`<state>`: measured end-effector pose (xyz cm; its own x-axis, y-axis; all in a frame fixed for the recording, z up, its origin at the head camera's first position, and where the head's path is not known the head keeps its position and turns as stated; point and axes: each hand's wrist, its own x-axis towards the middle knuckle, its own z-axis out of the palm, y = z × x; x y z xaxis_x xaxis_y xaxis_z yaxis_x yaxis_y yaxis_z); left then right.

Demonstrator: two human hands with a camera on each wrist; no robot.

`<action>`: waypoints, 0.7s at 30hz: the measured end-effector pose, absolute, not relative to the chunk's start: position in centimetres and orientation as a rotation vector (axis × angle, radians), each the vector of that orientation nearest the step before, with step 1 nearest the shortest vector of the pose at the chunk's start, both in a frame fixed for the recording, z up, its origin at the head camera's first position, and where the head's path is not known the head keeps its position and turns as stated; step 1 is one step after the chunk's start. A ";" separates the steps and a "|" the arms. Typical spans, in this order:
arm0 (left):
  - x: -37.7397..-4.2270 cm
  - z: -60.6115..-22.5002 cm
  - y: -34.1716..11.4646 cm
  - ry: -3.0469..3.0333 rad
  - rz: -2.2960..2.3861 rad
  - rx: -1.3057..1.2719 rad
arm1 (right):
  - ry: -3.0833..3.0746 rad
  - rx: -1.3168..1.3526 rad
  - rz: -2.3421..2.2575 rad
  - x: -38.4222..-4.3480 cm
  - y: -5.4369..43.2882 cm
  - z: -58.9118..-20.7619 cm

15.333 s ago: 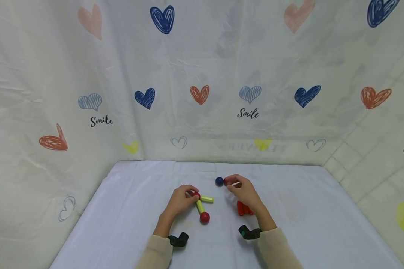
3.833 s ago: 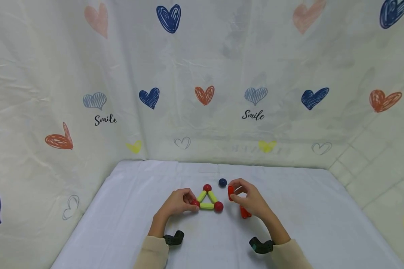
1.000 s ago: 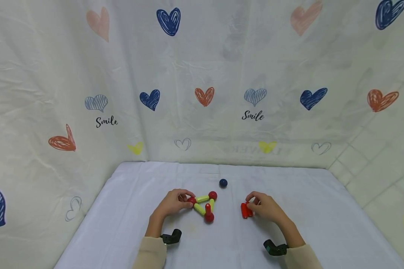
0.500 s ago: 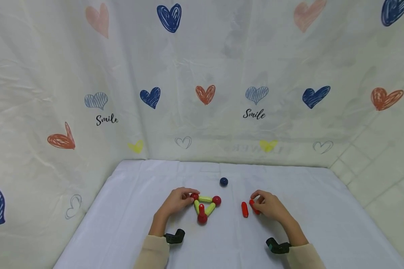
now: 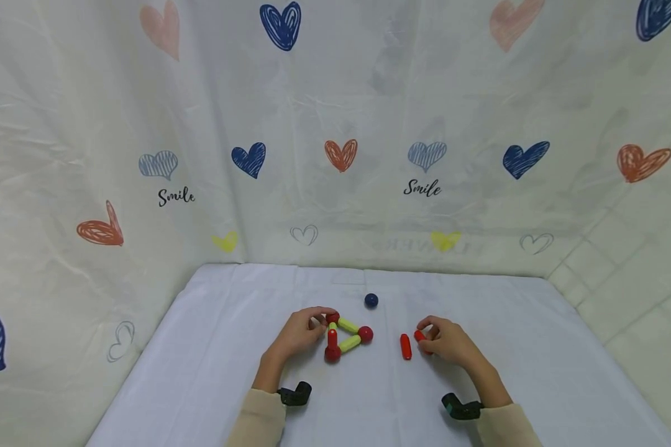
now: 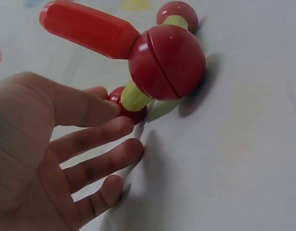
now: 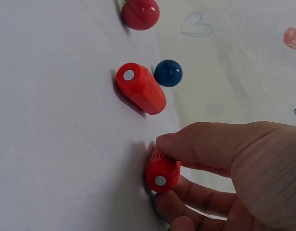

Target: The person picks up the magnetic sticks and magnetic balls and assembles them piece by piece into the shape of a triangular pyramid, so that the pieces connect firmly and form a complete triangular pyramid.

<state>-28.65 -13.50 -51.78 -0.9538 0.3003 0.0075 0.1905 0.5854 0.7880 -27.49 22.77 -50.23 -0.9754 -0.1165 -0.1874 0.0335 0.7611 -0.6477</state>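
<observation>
A triangle of yellow-green magnetic rods (image 5: 349, 343) with a red ball at each corner lies on the table. My left hand (image 5: 299, 333) pinches its far-left red ball (image 6: 131, 109) between thumb and fingers. From the near ball (image 6: 169, 62) a red rod (image 6: 90, 30) sticks up. To the right, my right hand (image 5: 450, 343) pinches another red magnetic rod (image 7: 162, 174), its pale round end showing in the right wrist view. A loose red rod (image 5: 406, 347) lies just left of that hand, apart from the held one.
A dark blue ball (image 5: 371, 300) sits behind the triangle, toward the back of the table. White cloth (image 5: 369, 397) covers the table. A white curtain printed with hearts (image 5: 335, 205) hangs behind. Each wrist wears a small black camera (image 5: 295, 393).
Over the last second the left hand has turned the triangle, its near ball shifting left. The right hand has drawn its red rod rightward, away from the loose one. Earlier, no rod stood on the triangle.
</observation>
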 end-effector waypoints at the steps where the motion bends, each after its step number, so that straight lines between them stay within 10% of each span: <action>1: -28.6 -51.7 -13.5 2.669 1.307 0.419 | 2.744 -0.072 -1.012 -27.5 22.8 -50.2; 21: -28.1 -51.5 -13.8 2.490 1.266 0.498 | 2.727 -0.284 -1.406 -27.3 19.1 -49.0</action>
